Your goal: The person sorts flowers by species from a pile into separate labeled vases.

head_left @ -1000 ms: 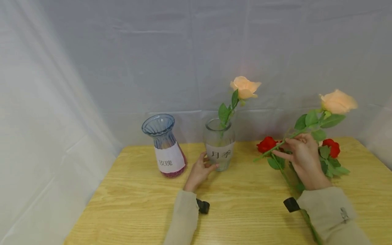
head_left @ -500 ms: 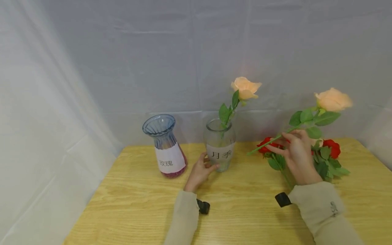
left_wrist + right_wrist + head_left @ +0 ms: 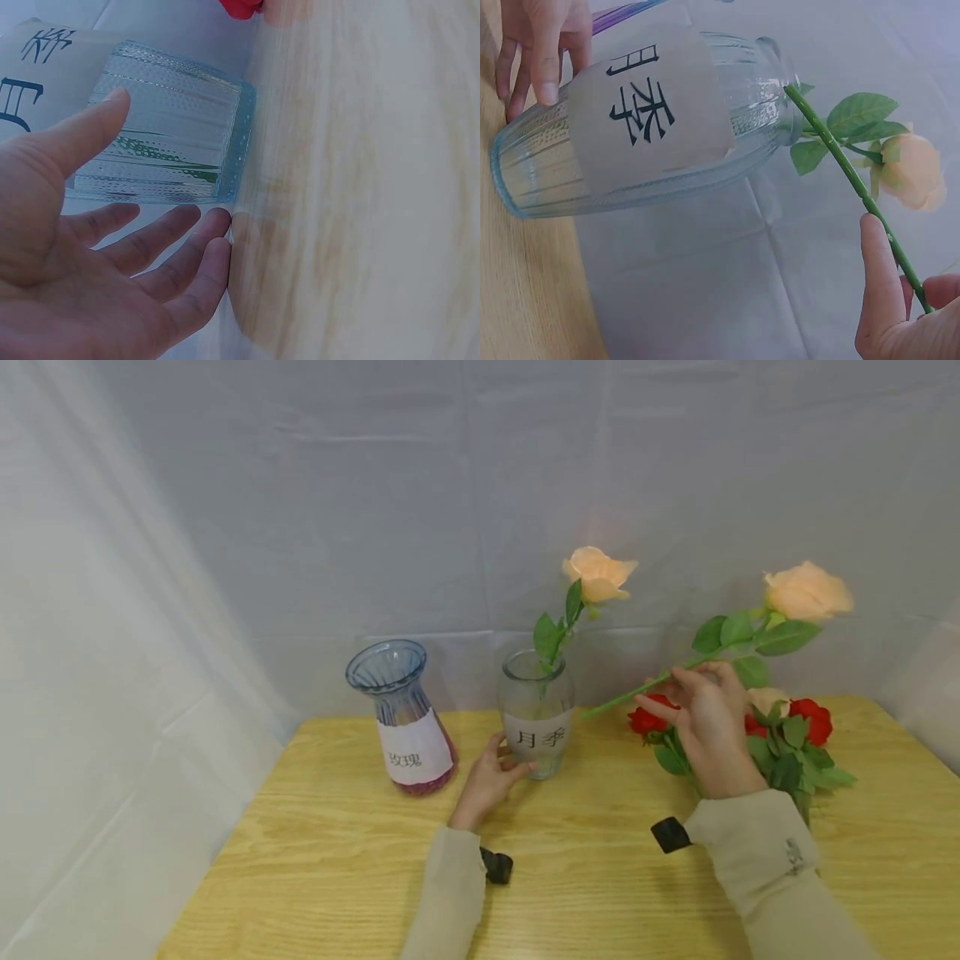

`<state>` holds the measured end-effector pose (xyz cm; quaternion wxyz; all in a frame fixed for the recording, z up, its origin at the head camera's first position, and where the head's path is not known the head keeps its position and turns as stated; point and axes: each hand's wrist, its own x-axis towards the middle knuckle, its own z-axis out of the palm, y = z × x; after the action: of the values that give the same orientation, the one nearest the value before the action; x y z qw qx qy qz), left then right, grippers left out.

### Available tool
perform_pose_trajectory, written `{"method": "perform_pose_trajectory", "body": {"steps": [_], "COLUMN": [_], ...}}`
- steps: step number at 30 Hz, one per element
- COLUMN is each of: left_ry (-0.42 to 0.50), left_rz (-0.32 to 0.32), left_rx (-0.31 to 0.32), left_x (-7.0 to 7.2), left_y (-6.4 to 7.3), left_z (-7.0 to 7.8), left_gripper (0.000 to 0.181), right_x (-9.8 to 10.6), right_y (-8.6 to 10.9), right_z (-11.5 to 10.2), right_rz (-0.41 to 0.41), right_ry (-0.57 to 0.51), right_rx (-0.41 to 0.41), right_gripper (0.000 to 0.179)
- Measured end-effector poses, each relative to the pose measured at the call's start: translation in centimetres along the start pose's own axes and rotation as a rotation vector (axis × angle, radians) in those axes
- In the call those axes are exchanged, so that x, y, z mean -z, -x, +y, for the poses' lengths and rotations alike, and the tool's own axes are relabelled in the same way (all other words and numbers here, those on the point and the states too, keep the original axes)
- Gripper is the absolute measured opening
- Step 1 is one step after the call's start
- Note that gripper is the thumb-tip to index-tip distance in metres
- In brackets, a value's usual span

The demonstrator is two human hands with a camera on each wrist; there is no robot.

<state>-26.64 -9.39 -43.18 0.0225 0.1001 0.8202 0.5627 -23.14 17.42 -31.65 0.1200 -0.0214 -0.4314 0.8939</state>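
Note:
My right hand (image 3: 716, 727) pinches the green stem of a peach rose (image 3: 808, 592); its bloom leans up to the right. In the right wrist view, the cut end of the stem (image 3: 840, 159) overlaps the mouth of a clear glass vase (image 3: 742, 56). Low on that vase, my left hand (image 3: 491, 781) holds it by the side, thumb across the front and fingers by the base, as the left wrist view shows (image 3: 112, 247). The vase stands upright with a white paper label (image 3: 538, 737) and one peach rose (image 3: 598, 575) in it.
A blue-and-purple glass vase (image 3: 412, 714) with a white label stands to the left. Red roses (image 3: 812, 722), another pale bloom (image 3: 768, 700) and leaves lie on the wooden table (image 3: 577, 877) at the right. A grey cloth (image 3: 375, 527) hangs behind.
My right hand has carried the peach rose leftward and slightly up, its stem end nearing the clear vase. My left hand stays at the vase.

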Motion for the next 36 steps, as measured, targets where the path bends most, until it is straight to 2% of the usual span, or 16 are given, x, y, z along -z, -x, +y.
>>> {"method": "perform_pose_trajectory", "body": {"steps": [25,30,36], "left_ry": [-0.005,-0.002,-0.008], "left_rz": [-0.004,-0.002,0.001], "left_rx": [-0.006,0.001,0.002], "left_x": [0.1,0.1,0.1], "left_y": [0.0,0.1,0.0], "left_z": [0.1,0.1,-0.1], "left_gripper": [0.071,0.072,0.072], "right_x": [-4.0,-4.8,-5.8], "right_y": [-1.2,-1.7,-1.7], "right_z": [0.0,0.8,2.0], "right_rz": [0.075,0.089,0.078], "right_ry": [-0.138,-0.085,0.022], "right_rx": [0.057,0.087,0.163], "right_gripper": [0.033,0.030,0.029]}}
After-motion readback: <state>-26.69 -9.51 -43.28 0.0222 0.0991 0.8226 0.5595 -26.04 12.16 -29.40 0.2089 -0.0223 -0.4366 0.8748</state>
